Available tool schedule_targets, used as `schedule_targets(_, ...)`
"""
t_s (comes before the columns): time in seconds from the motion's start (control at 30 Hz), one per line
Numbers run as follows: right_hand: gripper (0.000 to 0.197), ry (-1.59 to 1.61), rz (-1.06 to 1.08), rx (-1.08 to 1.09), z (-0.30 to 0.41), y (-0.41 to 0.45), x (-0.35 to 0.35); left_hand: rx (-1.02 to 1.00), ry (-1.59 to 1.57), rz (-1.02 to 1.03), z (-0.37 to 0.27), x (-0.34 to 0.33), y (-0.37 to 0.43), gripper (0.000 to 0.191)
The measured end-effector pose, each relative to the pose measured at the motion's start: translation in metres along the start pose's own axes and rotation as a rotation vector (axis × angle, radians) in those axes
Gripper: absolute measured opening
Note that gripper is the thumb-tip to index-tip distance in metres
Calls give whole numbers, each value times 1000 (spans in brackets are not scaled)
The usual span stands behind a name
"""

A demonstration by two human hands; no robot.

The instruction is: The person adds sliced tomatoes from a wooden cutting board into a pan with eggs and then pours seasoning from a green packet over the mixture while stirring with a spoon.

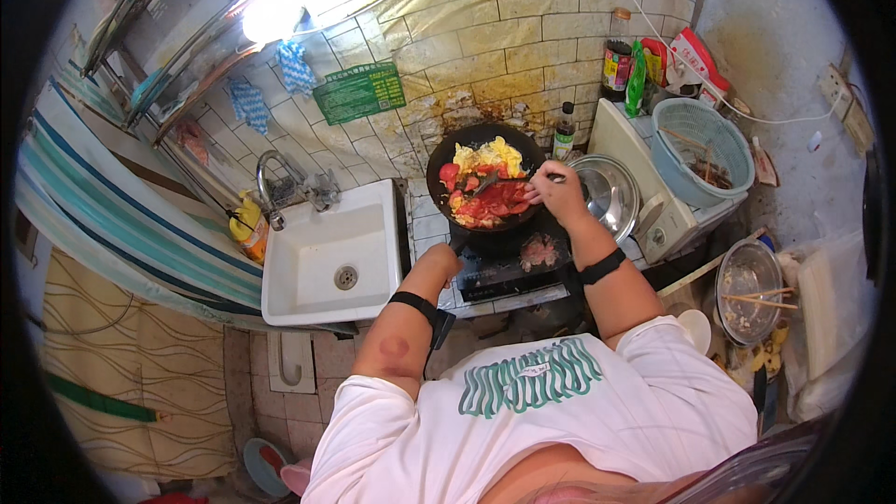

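Observation:
A dark wok point(483, 227) rests over a black cooktop point(483, 283). It holds yellow scrambled egg point(493, 152) on the far side and red tomato pieces point(500, 201) nearer me. My right hand point(558, 192) is closed around the handle of a spatula point(486, 184), whose blade lies among the food. At the wok's near side, my left hand point(442, 264) grips the wok's handle point(459, 241), mostly covering it. Pinkish food scraps point(538, 252) lie on the cooktop, beside my right forearm. A shiny metal lid or bowl point(607, 199) sits just right of my right hand.
A white sink point(332, 252) with a faucet point(280, 182) is at left. Behind the wok stands a small sauce bottle point(563, 133). To the right are a blue plastic basket point(702, 154), a larger sauce bottle point(616, 59) and a metal bowl point(749, 292) with chopsticks across it.

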State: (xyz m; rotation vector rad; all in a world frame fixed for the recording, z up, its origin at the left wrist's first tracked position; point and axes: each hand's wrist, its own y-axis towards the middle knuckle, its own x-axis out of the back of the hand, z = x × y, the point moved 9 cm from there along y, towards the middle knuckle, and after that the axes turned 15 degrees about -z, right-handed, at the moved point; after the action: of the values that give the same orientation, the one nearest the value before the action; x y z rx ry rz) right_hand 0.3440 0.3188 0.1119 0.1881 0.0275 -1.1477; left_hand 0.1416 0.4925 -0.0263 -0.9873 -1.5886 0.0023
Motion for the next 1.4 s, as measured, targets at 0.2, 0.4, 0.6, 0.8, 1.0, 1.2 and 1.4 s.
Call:
schedule_targets(0.2, 14, 45, 63, 67, 30, -7, -12, -47, -3, -26, -4, 4, -2, 27)
schedule_targets(0.4, 13, -121, 123, 431, -4, -2, -47, -12, -36, -18, 3, -7, 9, 27)
schedule_targets(0.6, 16, -207, 5, 133, 18, 0, -5, -19, -3, -14, -4, 2, -4, 26)
schedule_targets(0.8, 15, -35, -10, 96, 30, -4, -12, 15, -68, -25, 2, -2, 3, 25)
schedule_targets(1.0, 17, -19, 36, -23, 2, -14, -31, 21, 31, 10, 3, -5, 3, 26)
schedule_targets(1.2, 12, -136, 80, 180, -10, -6, -43, 9, -6, -19, 1, -4, 7, 27)
schedule_targets(1.4, 15, 12, -100, -102, -28, 5, -25, 1, -34, -44, 6, -2, 8, 29)
